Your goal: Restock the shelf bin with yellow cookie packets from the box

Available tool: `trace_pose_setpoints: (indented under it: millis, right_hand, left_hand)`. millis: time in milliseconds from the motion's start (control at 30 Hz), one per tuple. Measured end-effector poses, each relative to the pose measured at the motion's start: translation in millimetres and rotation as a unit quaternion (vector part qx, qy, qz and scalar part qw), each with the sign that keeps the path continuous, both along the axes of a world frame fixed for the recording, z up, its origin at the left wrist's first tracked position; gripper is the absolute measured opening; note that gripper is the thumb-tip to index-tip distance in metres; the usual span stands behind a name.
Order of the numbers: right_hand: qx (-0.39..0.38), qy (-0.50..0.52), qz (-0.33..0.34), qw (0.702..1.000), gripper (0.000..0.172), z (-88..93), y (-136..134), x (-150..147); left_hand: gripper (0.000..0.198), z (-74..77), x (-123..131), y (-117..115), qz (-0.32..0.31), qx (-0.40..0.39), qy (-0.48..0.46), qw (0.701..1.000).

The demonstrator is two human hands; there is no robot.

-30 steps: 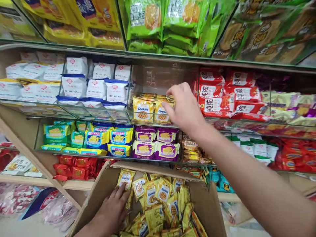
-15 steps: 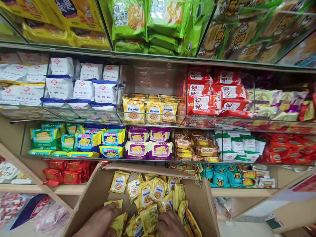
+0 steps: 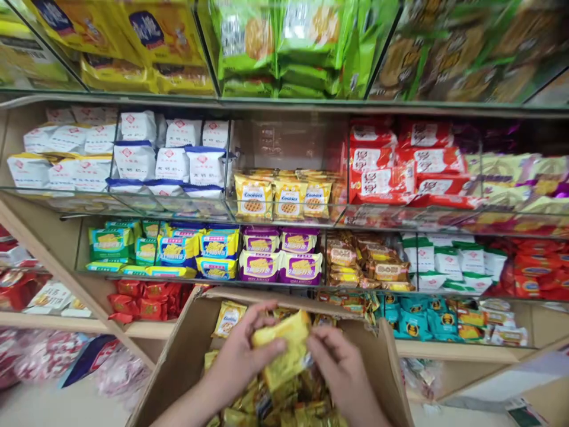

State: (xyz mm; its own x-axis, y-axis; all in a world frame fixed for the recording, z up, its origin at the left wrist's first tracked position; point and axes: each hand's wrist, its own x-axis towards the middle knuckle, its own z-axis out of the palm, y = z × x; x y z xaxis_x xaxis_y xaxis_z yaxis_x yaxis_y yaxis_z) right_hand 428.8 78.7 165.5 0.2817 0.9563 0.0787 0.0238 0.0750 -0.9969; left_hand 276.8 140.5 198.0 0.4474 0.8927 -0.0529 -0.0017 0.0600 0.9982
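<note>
Above an open cardboard box, my left hand is closed round yellow cookie packets, its thumb across their front. My right hand pinches the right edge of the same packets with its fingertips. The packets are somewhat blurred, and how many are held cannot be told. More yellow cookie packets lie loose in the box, below and behind the hands. On the middle shelf, a row of upright yellow cookie packets stands between white packets and red packets.
A glass-fronted shelf crosses the view, with white packets at left and red packets at right. Purple packets stand on the shelf below. Green bags hang over the top. Wrapped bags lie at the lower left.
Both hands have risen from among the packets in the box and come together, now with yellow packets between them. The view has shifted slightly, so the shelves appear farther right.
</note>
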Motion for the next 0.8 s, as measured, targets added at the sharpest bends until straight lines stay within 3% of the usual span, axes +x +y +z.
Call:
trace_pose_setpoints:
  millis: [133,267,367,400,467,533,600,700,800]
  right_hand:
    - [0.029,0.052,-0.050,0.997,0.024,21.2,2.3,10.1]
    - [0.042,0.065,-0.044,0.996,0.029,15.5,2.6,9.7]
    - [0.087,-0.035,-0.087,0.992,0.026,7.5,1.8,11.1]
    - [0.125,-0.104,-0.110,0.981,0.023,5.3,1.0,11.6]
    - [0.225,-0.257,-0.133,0.930,0.025,1.9,-1.7,11.3]
    - [0.299,-0.374,-0.095,0.873,0.034,0.0,-5.2,9.3]
    - [0.330,-0.413,-0.041,0.848,0.037,-0.9,-9.2,7.1]
    - [0.302,-0.372,-0.031,0.877,0.032,-1.8,-13.8,6.9]
    - [0.174,-0.238,-0.048,0.954,0.034,-2.9,-12.7,7.8]
  left_hand:
    - [0.040,13.3,15.0,3.6,0.006,-0.093,-0.137,0.986]
    - [0.025,14.4,18.0,6.7,-0.019,-0.073,-0.145,0.987]
    - [0.029,12.0,17.9,3.8,0.005,-0.043,-0.126,0.991]
    - [0.032,11.8,18.1,1.7,0.021,-0.058,-0.137,0.989]
    - [0.038,12.6,19.0,-3.3,0.017,-0.139,-0.190,0.972]
    - [0.042,14.6,20.1,-6.9,-0.012,-0.217,-0.258,0.941]
    - [0.053,16.5,20.6,-7.9,-0.016,-0.233,-0.304,0.924]
    - [0.070,17.8,18.7,-7.2,-0.012,-0.221,-0.325,0.919]
    - [0.077,16.6,15.7,-9.3,-0.050,-0.211,-0.325,0.920]
